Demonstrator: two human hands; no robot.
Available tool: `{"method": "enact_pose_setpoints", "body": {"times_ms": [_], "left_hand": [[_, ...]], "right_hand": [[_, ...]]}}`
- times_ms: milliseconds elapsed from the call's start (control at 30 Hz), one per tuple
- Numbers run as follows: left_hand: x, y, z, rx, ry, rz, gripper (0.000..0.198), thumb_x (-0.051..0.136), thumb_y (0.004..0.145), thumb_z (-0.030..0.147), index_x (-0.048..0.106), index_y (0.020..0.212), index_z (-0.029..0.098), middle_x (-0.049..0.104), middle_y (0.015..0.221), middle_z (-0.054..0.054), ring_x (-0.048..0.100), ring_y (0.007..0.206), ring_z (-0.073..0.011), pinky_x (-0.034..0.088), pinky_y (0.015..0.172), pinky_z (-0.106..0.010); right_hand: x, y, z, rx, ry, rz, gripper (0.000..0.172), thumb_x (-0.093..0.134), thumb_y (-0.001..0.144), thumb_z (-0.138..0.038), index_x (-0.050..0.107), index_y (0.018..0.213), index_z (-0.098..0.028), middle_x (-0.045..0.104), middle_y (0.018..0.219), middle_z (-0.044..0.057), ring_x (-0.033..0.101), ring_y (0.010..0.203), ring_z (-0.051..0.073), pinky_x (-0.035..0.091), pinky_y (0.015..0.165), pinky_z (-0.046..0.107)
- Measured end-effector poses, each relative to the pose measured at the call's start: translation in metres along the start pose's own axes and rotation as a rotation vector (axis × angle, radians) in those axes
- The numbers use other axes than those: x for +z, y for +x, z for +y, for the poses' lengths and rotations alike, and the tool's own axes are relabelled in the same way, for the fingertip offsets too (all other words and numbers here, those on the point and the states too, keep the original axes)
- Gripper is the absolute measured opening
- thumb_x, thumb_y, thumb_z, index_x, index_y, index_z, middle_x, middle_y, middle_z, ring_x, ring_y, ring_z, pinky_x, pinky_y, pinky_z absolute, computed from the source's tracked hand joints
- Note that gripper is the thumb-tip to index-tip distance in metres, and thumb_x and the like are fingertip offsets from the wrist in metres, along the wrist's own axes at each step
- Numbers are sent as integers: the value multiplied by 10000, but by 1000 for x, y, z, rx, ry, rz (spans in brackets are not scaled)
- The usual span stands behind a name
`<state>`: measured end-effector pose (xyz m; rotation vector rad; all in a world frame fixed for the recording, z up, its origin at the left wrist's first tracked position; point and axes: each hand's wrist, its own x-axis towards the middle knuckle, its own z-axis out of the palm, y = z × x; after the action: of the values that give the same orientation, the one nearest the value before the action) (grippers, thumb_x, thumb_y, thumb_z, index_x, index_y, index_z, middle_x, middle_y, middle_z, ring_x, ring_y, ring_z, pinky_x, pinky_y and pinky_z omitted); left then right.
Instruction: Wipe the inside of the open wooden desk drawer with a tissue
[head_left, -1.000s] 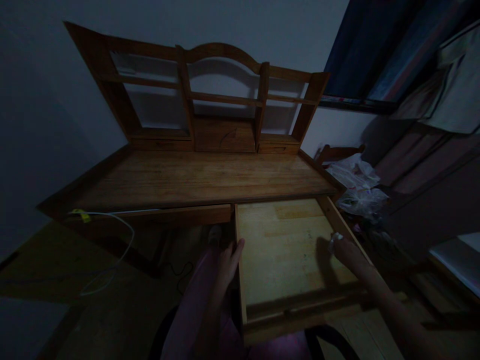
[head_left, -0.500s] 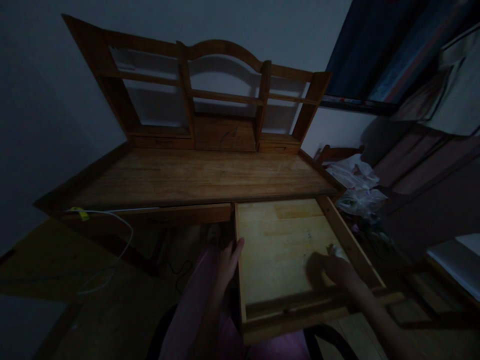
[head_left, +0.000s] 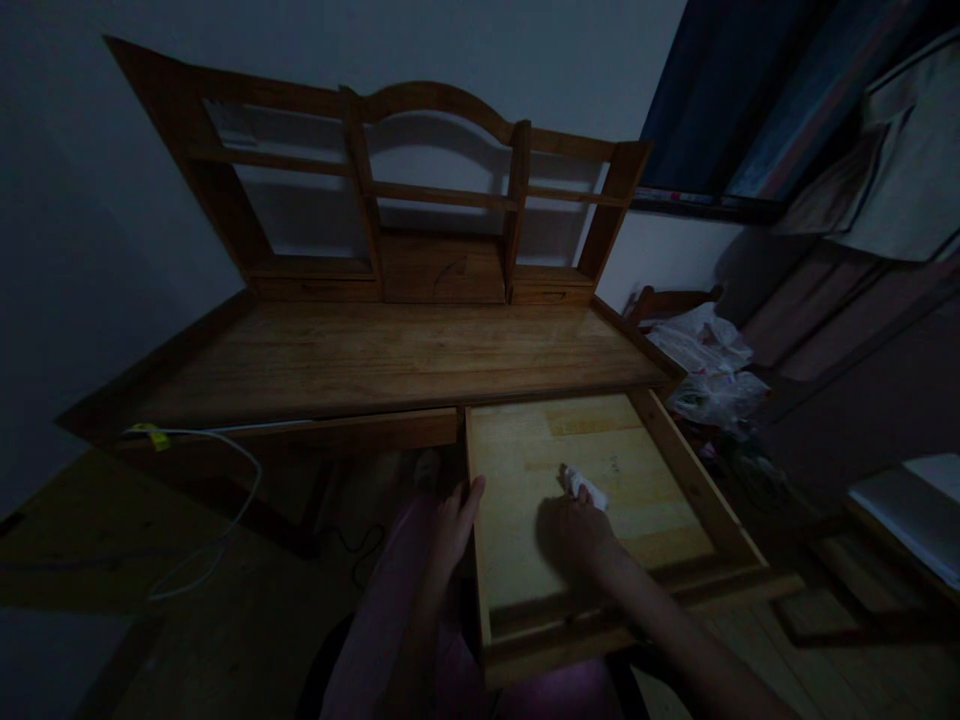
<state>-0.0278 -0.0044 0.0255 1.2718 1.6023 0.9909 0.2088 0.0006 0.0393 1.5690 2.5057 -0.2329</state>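
Note:
A wooden desk [head_left: 390, 355] with a shelf hutch stands before me in dim light. Its right-hand drawer [head_left: 697, 480] is pulled out, with a pale bare bottom. My right hand [head_left: 574, 530] is inside the drawer, fingers closed on a small white crumpled cloth or tissue [head_left: 585, 487] pressed against the drawer bottom near its middle. My left hand [head_left: 452, 525] rests at the drawer's left edge, fingers stretched out along the side wall, holding nothing. My legs in pinkish trousers show below.
A white cable [head_left: 217, 480] with a yellow tag hangs from the desk's left front. Crumpled plastic bags [head_left: 709, 370] lie right of the desk by a chair. A bed or mattress edge [head_left: 911, 510] is at far right. Curtains hang above.
My right hand has slid with the white cloth from the drawer's right wall leftward to the middle of the drawer bottom. The left hand has stayed at the left edge.

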Motion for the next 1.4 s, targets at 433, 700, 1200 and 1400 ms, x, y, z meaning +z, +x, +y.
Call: {"method": "enact_pose_setpoints", "body": {"times_ms": [433,700,1200,1400], "left_hand": [[1,2,-3,37,25,-6,437,494,894,509,719,1090,189,723,1154,-152,616,1198,-309,462,1013,-365],[0,3,-7,89,62,-36,465,468,913,519,702,1113,171,717,1159,-153,655,1127,-295,472,977,-348],[-1,-4,14,-12,-15,-18,440,472,928,517,701,1112,190,741,1126,-132,617,1208,-304,466,1018,-388],[-1,-5,18,-46,-59,0,451,494,912,518,693,1125,174,737,1138,-132,602,1231,-301,454,1029,-371]], "right_hand": [[-20,4,-69,-297,93,60,576,526,784,-83,502,1342,61,371,1483,325,309,1440,351,365,1137,450],[-34,-4,-82,-433,265,87,513,463,786,-62,578,1286,-62,525,1409,206,437,1373,247,388,1117,346],[-26,-20,-21,-316,263,33,478,458,936,-203,543,1399,-289,474,1496,39,556,1269,246,468,1016,366],[-20,-19,53,-99,248,38,591,471,894,-203,441,1478,-286,480,1482,79,596,1224,252,468,1001,367]]}}
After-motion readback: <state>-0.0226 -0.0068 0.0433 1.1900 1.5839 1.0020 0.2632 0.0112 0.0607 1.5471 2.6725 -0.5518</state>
